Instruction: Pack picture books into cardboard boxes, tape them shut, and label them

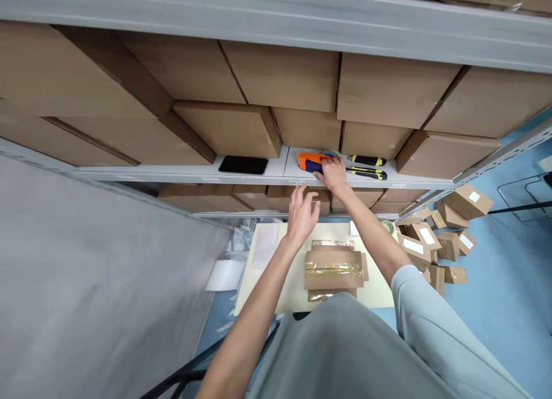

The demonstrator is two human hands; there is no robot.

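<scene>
On the shelf (pixel 280 168), my right hand (pixel 332 173) is closed on an orange and dark blue tape dispenser (pixel 308 161), whose far side is partly covered by my fingers. Just right of that hand lie two black-and-yellow hand tools, a utility knife (pixel 368 160) and a longer tool (pixel 368 172) that looks like a second cutter. My left hand (pixel 302 212) is in the air in front of the shelf edge, fingers spread and holding nothing. A black smartphone (pixel 244 165) lies flat on the shelf to the left of the dispenser.
Cardboard boxes (pixel 280 74) fill the shelf behind. Below, a pale table (pixel 288 295) bears taped cartons (pixel 334 269), paper (pixel 265 244) and a tape roll (pixel 388 226). Labelled boxes (pixel 425 238) are piled on the blue floor at right. A grey wall (pixel 86 272) stands at left.
</scene>
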